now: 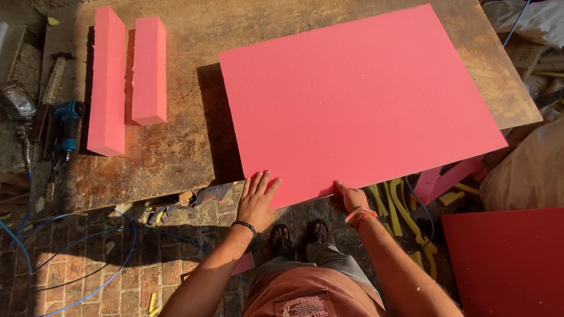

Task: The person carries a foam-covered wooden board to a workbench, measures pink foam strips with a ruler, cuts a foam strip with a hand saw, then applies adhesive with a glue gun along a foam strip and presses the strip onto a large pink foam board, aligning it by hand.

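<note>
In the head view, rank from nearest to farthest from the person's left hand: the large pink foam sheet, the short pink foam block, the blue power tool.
From the left hand:
1. Large pink foam sheet, under its fingertips.
2. Short pink foam block, up-left on the workbench.
3. Blue power tool, far left edge.

Right hand (351, 196): fingers hidden beneath the pink foam sheet (358, 100). Red panel (511, 258) at four o'clock cut by frame edges. Blue tool (66, 126) at nine o'clock too shadowed to identify.

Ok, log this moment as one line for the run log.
left hand: flat on foam sheet | right hand: grips sheet's near edge | sheet: on bench, overhanging | two foam blocks: far left
</note>
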{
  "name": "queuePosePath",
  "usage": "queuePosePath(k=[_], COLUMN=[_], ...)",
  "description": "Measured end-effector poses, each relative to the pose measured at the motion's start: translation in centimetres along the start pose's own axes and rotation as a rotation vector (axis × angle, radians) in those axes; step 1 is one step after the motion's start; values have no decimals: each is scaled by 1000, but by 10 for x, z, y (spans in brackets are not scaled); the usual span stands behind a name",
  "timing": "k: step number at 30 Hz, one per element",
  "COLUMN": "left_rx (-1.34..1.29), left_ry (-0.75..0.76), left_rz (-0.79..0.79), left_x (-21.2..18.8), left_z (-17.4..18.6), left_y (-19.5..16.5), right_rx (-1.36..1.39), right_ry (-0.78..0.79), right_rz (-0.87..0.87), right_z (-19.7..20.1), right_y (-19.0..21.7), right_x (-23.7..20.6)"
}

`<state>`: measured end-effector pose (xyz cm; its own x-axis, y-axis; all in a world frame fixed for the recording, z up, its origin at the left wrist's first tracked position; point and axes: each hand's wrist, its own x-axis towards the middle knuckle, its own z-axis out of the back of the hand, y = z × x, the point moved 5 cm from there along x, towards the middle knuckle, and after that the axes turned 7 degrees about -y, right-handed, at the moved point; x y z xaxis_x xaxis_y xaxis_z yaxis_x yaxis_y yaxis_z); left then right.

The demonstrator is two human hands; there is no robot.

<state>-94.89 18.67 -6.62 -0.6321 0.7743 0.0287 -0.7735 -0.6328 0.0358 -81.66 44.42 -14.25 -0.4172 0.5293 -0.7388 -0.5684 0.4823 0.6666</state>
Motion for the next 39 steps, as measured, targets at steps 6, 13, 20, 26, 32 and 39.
queuePosePath(k=[6,13,20,26,32,39], left_rx=[-478,-737,-824,-648,-672,-788], left_ry=[13,-152,-488,-712,-586,-625], left_rz=[286,584,1016,1123,1107,1129], left_x=[16,-14,-88,-81,-57,-56], left_z=[-19,-14,-67,-83,-85,-89], left_y=[100,167,352,516,581,580], right_rx=[-262,-323,-588,-836,-1076,-940], right_ry=[405,556,744,567,188,-242], right_rz=[148,222,276,642,622,575], right_z=[-104,-217,-371,-550,-683,-743], right_y=[73,130,144,166,167,157], right_x=[9,1,-16,-31,-13,9])
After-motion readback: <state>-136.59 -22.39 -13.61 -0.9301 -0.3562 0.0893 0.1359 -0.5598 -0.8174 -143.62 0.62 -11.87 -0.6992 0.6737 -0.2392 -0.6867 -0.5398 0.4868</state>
